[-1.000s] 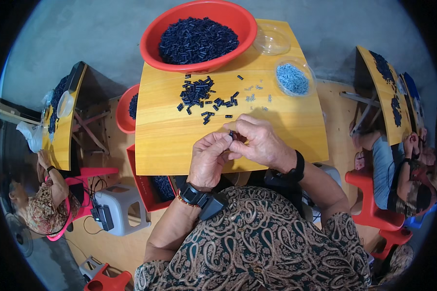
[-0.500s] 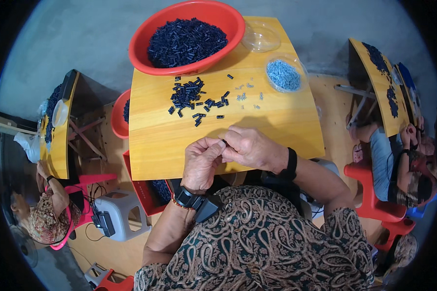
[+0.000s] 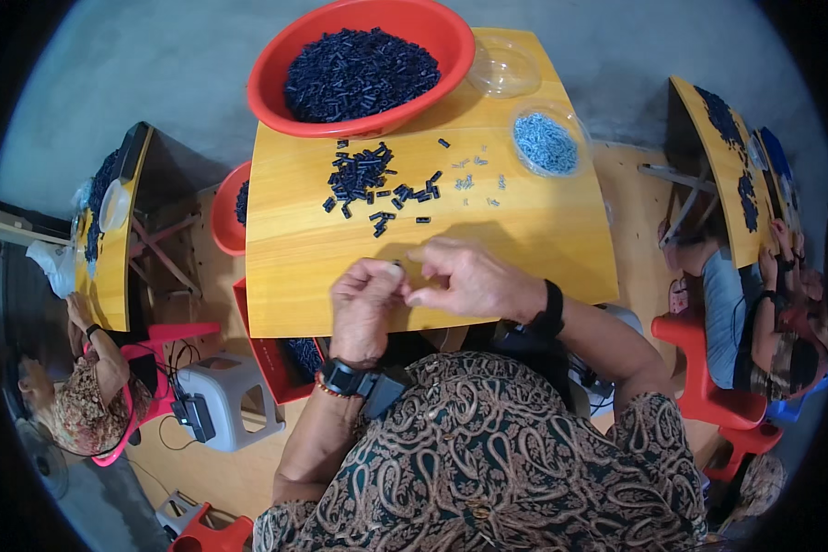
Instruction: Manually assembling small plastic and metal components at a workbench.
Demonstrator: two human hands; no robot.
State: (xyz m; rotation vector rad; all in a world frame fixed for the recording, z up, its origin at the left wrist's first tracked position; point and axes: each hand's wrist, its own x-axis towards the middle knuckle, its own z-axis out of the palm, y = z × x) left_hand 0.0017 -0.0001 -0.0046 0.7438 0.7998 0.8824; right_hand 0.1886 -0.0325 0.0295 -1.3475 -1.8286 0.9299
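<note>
Above the near edge of the yellow table, my left hand (image 3: pixel 366 299) is closed, with thumb and forefinger pinching a small black plastic piece, of which only a dark tip shows. My right hand (image 3: pixel 474 279) is just beside it, thumb and forefinger apart, and I see nothing between them. Beyond my hands lies a loose pile of short black tubular pieces (image 3: pixel 359 173), with several scattered singly to its right. Tiny pale pins (image 3: pixel 466 183) are spread farther right. A clear round tub (image 3: pixel 546 140) holds many light-blue pins.
A large red basin (image 3: pixel 265 92) full of black pieces stands at the table's far left, beside a clear empty-looking lid or bowl (image 3: pixel 504 69). Red containers (image 3: pixel 229 221) are at the table's left, below its top. A person (image 3: pixel 97 396) sits at another table leftward; others sit rightward.
My two hands have drawn slightly apart. The right thumb and forefinger have spread open, while the left still pinches the small black piece.
</note>
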